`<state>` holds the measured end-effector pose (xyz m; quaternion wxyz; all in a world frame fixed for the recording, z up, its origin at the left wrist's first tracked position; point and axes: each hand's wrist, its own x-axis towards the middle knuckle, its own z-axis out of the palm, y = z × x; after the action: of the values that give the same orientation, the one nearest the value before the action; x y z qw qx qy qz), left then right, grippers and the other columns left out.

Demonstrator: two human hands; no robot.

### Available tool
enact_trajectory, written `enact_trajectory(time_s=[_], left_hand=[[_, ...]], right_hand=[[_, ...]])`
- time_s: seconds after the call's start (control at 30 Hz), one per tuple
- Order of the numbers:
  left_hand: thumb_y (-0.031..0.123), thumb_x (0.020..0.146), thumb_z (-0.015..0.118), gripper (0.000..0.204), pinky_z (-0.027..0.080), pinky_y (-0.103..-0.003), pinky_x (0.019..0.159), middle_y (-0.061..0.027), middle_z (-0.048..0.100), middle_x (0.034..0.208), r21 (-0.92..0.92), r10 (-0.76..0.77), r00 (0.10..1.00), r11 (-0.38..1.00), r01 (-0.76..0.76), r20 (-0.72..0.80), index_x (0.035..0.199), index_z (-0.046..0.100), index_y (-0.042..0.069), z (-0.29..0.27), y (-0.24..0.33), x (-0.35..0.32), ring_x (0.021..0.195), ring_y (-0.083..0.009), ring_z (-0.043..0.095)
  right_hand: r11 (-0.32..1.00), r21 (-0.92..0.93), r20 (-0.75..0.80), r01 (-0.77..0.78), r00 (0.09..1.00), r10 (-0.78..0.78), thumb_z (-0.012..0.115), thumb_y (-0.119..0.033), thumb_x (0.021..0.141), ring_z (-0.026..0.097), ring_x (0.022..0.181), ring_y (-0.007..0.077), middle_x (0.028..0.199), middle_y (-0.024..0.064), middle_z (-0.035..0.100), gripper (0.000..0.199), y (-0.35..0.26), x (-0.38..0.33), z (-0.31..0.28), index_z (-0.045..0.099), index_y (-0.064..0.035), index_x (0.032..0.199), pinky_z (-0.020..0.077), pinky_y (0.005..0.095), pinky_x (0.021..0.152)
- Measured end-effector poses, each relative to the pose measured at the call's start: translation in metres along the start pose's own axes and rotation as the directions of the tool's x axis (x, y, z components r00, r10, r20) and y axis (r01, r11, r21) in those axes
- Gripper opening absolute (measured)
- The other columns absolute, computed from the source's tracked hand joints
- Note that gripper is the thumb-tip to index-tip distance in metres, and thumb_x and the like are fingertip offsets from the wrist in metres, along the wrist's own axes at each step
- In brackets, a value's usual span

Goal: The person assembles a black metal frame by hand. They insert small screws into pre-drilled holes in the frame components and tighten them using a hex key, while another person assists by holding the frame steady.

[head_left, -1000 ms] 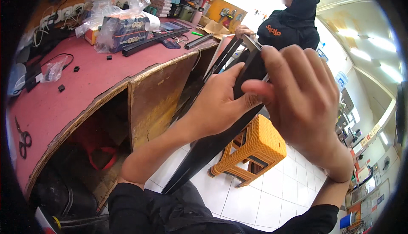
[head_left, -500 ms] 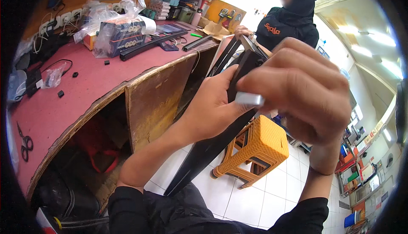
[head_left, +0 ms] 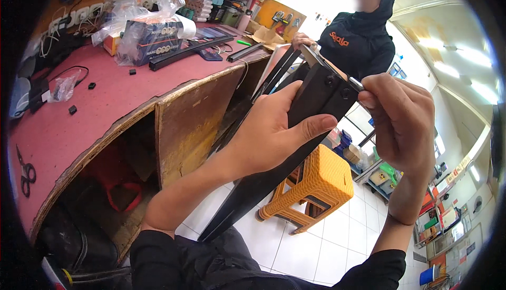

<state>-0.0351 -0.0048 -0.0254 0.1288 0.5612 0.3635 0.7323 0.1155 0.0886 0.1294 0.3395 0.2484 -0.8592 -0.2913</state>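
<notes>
A long black bar (head_left: 250, 195) slants up from my lap to chest height, part of what looks like a larger frame. My left hand (head_left: 263, 129) is wrapped round its upper part, thumb lying along the near face. Two round dark fittings show on its upper end, though I cannot tell whether they are screws or holes. My right hand (head_left: 400, 113) is closed, pinching a small silvery metal piece (head_left: 356, 83) against the bar's upper right corner. Most of that piece is hidden by my fingers. Beyond the bar, a co-worker's hand (head_left: 303, 40) rests on the frame's far part.
On the left curves a red-topped workbench (head_left: 105, 97) with scissors (head_left: 26, 171), small black blocks, a plastic-wrapped box (head_left: 158, 42) and black bars. A woven-pattern orange stool (head_left: 316, 184) stands on the tiled floor beyond the bar. The co-worker (head_left: 358, 31) stands opposite.
My right hand has moved back to the right from across the bar, uncovering its upper end. The silvery piece has moved up to the corner. My left hand keeps its grip.
</notes>
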Motion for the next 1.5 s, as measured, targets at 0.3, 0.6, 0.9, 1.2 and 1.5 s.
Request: enact_trajectory(time_s=[0.3, 0.6, 0.9, 1.2, 1.5], left_hand=[[0.059, 0.093, 0.073, 0.063, 0.05, -0.029, 0.062, -0.0077, 0.069, 0.08, 0.088, 0.105, 0.993, 0.991, -0.1, -0.059, 0.108, 0.062, -0.001, 0.002, -0.007, 0.002, 0.071, -0.0124, 0.065], [0.06, 0.093, 0.072, 0.063, 0.051, -0.029, 0.061, -0.0084, 0.07, 0.077, 0.142, 0.125, 0.989, 0.983, -0.113, -0.08, 0.109, 0.063, 0.0, 0.002, -0.008, 0.001, 0.07, -0.0158, 0.069], [0.055, 0.094, 0.074, 0.059, 0.052, -0.031, 0.062, -0.0105, 0.072, 0.079, 0.09, 0.16, 0.983, 0.984, -0.152, -0.091, 0.108, 0.064, -0.001, 0.002, -0.009, 0.003, 0.069, -0.0164, 0.069], [0.049, 0.095, 0.075, 0.055, 0.053, -0.031, 0.063, -0.0111, 0.073, 0.08, 0.12, 0.25, 0.963, 0.964, -0.238, -0.103, 0.109, 0.064, -0.003, 0.002, -0.008, 0.0, 0.07, -0.0155, 0.069], [0.041, 0.097, 0.075, 0.056, 0.056, -0.026, 0.075, -0.0092, 0.073, 0.101, 0.09, 0.054, 0.999, 0.994, -0.054, -0.003, 0.128, 0.06, -0.003, -0.006, 0.001, -0.001, 0.087, -0.0112, 0.069]], right_hand=[[0.96, -0.183, 0.213, 0.212, 0.962, -0.172, 0.074, -0.004, 0.064, 0.056, 0.061, 0.0232, 0.07, 0.0024, 0.054, 0.028, -0.001, 0.021, -0.006, 0.057, -0.0111, 0.085, 0.0404, 0.0374, 0.053], [0.974, -0.097, 0.315, 0.203, 0.935, -0.164, 0.073, 0.002, 0.064, 0.062, 0.065, 0.0251, 0.072, 0.0048, 0.06, 0.03, 0.004, 0.032, -0.012, 0.055, -0.0094, 0.085, 0.0426, 0.0389, 0.054], [0.956, -0.126, 0.443, 0.265, 0.877, -0.185, 0.071, 0.005, 0.066, 0.065, 0.068, 0.0267, 0.074, 0.0055, 0.063, 0.029, 0.008, 0.044, -0.02, 0.055, -0.0088, 0.086, 0.0449, 0.0405, 0.057], [0.926, -0.289, 0.571, 0.243, 0.82, -0.037, 0.071, 0.003, 0.073, 0.065, 0.069, 0.0312, 0.075, 0.0105, 0.064, 0.022, 0.025, 0.054, -0.012, 0.056, -0.0045, 0.087, 0.0459, 0.0433, 0.06], [0.98, 0.141, 0.365, 0.141, 0.913, -0.184, 0.071, 0.001, 0.078, 0.057, 0.062, 0.0321, 0.069, 0.0117, 0.055, 0.017, 0.033, 0.039, -0.017, 0.057, -0.0021, 0.086, 0.0403, 0.0413, 0.056]])
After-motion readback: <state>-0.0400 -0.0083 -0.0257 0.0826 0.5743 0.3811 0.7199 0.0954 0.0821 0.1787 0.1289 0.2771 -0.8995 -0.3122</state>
